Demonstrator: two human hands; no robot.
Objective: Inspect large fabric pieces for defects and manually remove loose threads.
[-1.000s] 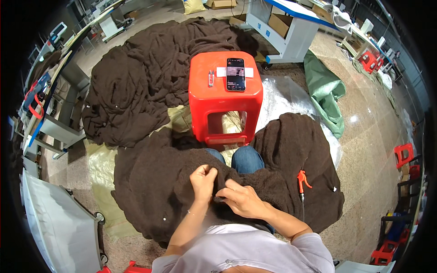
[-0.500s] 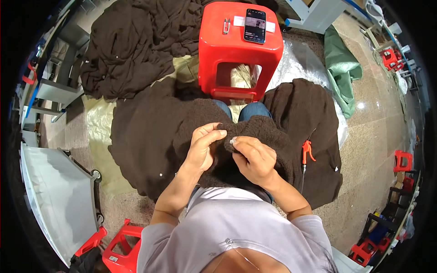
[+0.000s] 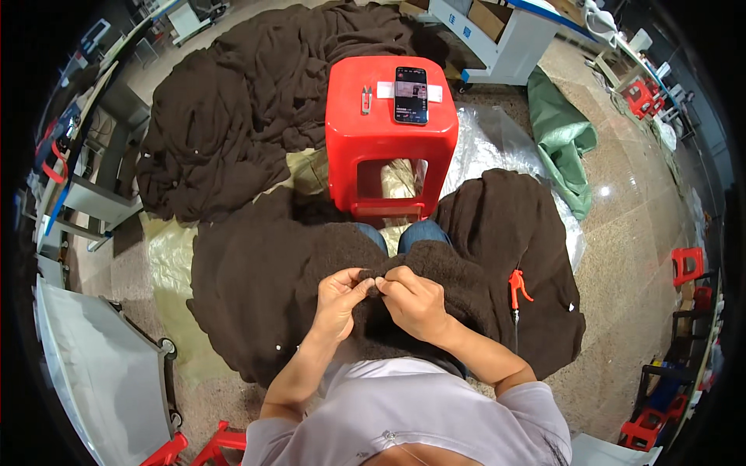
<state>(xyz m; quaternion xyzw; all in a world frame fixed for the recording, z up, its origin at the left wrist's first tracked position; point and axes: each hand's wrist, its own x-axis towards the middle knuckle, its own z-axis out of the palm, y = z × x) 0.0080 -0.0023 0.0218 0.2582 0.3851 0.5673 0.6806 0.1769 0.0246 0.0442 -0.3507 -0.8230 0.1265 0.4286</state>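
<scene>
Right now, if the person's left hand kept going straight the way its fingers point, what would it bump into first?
The left hand points toward the right hand, so it would probably meet those fingers first, with the dark brown fabric pinched between them.

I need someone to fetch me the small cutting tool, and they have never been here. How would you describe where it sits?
Find the bright red plastic stool in front of the seated person's knees. On its flat top lies a black smartphone, and just to that phone's left lies the small metal thread snips. It is the slim silvery piece, far thinner than the phone.
</scene>
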